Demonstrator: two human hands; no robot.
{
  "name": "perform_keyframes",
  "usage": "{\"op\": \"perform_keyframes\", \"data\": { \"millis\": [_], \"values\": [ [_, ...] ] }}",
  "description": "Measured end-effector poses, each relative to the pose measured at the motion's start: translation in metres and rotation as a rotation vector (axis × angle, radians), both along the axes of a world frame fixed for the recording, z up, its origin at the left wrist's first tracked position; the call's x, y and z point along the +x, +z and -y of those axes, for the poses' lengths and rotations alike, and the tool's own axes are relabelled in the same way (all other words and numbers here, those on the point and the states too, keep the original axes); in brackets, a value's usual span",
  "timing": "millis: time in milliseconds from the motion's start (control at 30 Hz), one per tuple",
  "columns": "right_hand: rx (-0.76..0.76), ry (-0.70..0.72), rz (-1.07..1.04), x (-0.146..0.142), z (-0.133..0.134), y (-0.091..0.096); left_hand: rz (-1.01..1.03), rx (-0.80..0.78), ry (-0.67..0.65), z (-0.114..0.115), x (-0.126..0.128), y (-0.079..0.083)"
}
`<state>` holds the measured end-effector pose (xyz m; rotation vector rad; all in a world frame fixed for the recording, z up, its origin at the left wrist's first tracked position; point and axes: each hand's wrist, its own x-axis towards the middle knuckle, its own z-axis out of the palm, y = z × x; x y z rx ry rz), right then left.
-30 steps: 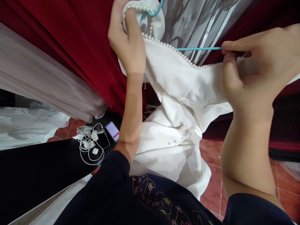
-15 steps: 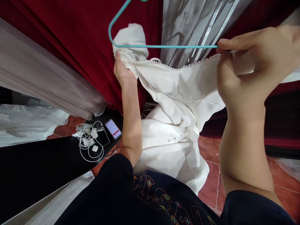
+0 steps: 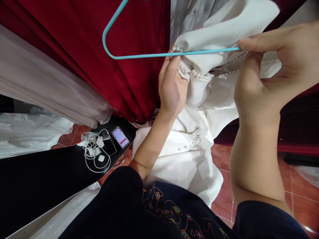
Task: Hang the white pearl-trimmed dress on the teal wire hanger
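Observation:
A white dress (image 3: 189,166) with a pearl-beaded upper edge hangs before me, its bodice bunched near the top. My left hand (image 3: 174,88) grips that beaded edge, right beneath the bar of a light-blue hanger (image 3: 139,56). On the right, my right hand (image 3: 271,63) pinches the hanger's bar between thumb and fingers, with white fabric close behind it. A fold of the dress rises above the bar between both hands. Several round buttons show lower on the dress. The hanger's hook lies outside the picture.
A black table (image 3: 50,176) at left carries a phone (image 3: 121,137) with a lit screen and coiled white cables (image 3: 96,152). Red curtains (image 3: 139,86) hang behind, and pale sheer fabric (image 3: 50,76) drapes at left. The floor has red tiles (image 3: 221,189).
My left hand has moved right along the hanger, carrying the beaded edge with it, so the bodice is folded up over the bar. My right hand stays nearly in place.

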<state>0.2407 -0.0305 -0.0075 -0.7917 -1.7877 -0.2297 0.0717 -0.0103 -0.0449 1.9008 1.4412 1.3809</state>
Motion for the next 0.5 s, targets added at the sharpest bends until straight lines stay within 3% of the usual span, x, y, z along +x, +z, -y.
{"op": "perform_keyframes", "data": {
  "millis": [100,233,400,500],
  "values": [
    [0.015,-0.004,-0.021,0.0,-0.003,-0.002,0.359,0.011,0.064,0.02,0.009,0.018],
    [0.018,0.029,-0.04,-0.008,-0.004,-0.001,0.684,0.133,-0.027,0.032,0.008,0.032],
    [-0.012,-0.007,-0.026,-0.014,-0.006,0.007,0.822,0.327,-0.203,0.035,0.012,0.034],
    [-0.006,-0.06,0.018,-0.012,-0.011,0.008,0.672,0.29,-0.111,0.038,0.022,0.031]
  ]
}}
